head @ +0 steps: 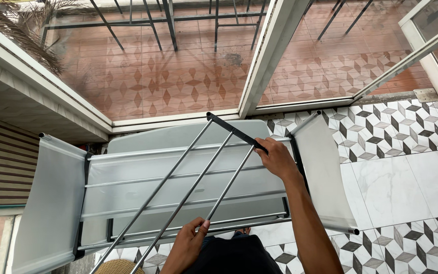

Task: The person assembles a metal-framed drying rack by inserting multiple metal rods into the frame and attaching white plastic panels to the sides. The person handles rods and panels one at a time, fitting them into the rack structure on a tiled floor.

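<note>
I look down on a metal clothes drying rack (178, 177) with grey fabric side panels and thin steel rails. A separate rack section of three steel rods joined by a black end bar (234, 132) tilts up over it. My right hand (277, 158) grips the right end of that black bar. My left hand (188, 246) holds the lower part of the rods, fingers wrapped around one rod near the rack's front rail.
White-framed glass doors (269, 56) stand just beyond the rack, with a brown tiled terrace and black metal furniture legs outside. Patterned black-and-white floor tiles (396, 167) lie to the right. A striped wall is at left. A woven basket rim (117, 266) shows below.
</note>
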